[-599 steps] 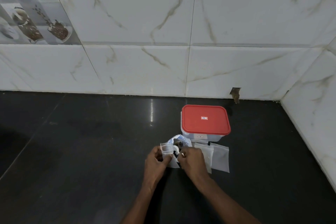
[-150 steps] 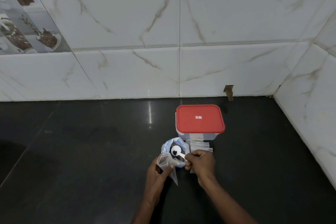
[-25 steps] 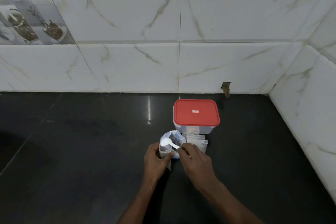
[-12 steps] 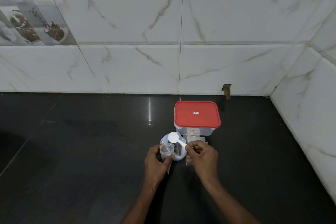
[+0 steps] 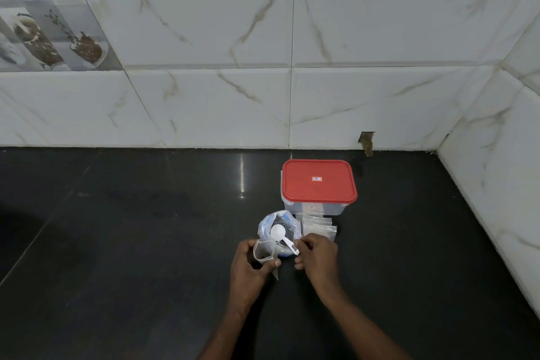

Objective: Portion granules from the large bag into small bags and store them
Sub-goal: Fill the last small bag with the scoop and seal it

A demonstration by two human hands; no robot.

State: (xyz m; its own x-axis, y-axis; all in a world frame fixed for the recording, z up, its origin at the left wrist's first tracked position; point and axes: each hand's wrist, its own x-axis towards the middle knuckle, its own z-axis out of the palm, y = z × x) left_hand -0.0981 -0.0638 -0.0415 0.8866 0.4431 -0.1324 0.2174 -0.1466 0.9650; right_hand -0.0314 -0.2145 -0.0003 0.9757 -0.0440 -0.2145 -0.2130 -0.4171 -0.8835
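Pinching the small bag point(image 5: 264, 253) open in the left grip point(image 5: 248, 267) beside the large bag point(image 5: 266, 223) on the worktop point(image 5: 146, 242), and the scoop point(image 5: 277, 232) handle in the right grip point(image 5: 319, 257), liable to scatter granules by missing the limp mouth.

Red lid point(image 5: 319, 181) on a clear box point(image 5: 318, 209), white scoop point(image 5: 277, 233), blue-tinged large bag point(image 5: 264, 225), glossy black bench point(image 5: 146, 242), white wall tiles point(image 5: 204, 23) veined beige-grey.
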